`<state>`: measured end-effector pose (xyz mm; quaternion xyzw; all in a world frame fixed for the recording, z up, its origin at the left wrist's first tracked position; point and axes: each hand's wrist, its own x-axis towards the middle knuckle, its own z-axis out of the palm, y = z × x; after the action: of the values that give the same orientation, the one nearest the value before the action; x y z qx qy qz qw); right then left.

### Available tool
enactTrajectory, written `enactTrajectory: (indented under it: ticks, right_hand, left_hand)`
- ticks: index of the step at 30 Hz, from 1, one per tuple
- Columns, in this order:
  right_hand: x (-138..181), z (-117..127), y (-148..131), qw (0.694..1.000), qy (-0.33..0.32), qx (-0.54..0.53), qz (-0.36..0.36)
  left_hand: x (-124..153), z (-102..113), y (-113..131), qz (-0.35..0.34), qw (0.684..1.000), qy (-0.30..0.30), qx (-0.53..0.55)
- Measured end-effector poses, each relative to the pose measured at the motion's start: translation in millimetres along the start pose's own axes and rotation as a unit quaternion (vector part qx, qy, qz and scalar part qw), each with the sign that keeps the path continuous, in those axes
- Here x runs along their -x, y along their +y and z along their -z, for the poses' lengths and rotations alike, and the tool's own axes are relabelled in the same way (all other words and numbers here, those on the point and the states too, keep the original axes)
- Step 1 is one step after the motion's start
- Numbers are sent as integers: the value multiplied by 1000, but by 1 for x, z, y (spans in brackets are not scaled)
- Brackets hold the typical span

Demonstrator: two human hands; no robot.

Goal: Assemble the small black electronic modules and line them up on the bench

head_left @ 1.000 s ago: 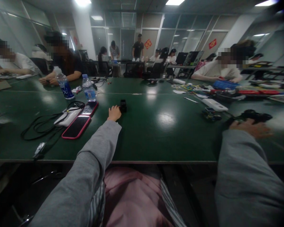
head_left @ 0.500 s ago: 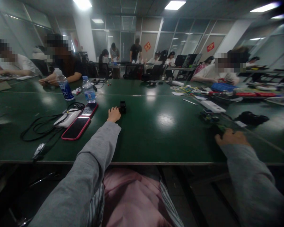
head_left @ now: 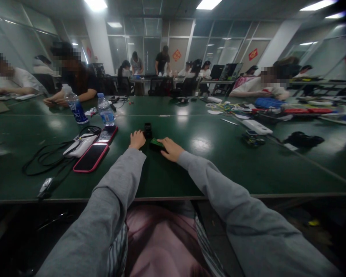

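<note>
My left hand [head_left: 137, 139] rests on the green table, its fingers bent and the fingertips at the near left side of a small black block-shaped device [head_left: 147, 130]. That device stands upright; its exact kind is too dark to make out. Just right of it, my right hand [head_left: 172, 149] grips a black piece with a green circuit board [head_left: 157, 144] on top. The board's left end lies close to the black device; whether they touch I cannot tell. My right fingers reach over the board's right end, and the thumb is at its near side.
To the left lie a pink-edged phone [head_left: 91, 157], a second phone [head_left: 107, 134] and a white power bank [head_left: 82, 146] with black cables. Two bottles [head_left: 106, 111] stand behind them. Small electronics [head_left: 253, 138], a black bundle [head_left: 302, 141] and tangled wires lie right. Several people sit around.
My right hand has come from the far right to the middle, bringing the circuit board piece beside the black device. My left hand has stayed in place.
</note>
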<state>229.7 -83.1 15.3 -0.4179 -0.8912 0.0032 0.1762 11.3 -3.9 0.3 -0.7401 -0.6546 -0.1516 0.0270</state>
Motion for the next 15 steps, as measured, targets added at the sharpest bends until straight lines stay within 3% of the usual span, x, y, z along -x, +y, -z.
enactTrajectory:
  ticks: [4, 8, 10, 13, 15]
  right_hand:
    - [-17, -11, -12, 997, 8, -69, 24]
    - [-26, -9, 10, 977, 15, -212, 30]
    - [-32, -5, 23, 964, 58, -260, -9]
    - [-39, -5, 37, 960, 134, -238, -62]
    - [-42, -9, 43, 965, 144, -207, -72]
  left_hand:
    - [4, 6, 0, -5, 1000, -18, -8]
    - [6, 10, -1, -2, 1000, -25, -4]
    - [6, 10, -1, -6, 1000, -25, -3]
    - [4, 8, -2, -12, 1000, -25, 1]
    - [3, 7, -2, -8, 1000, -22, 7]
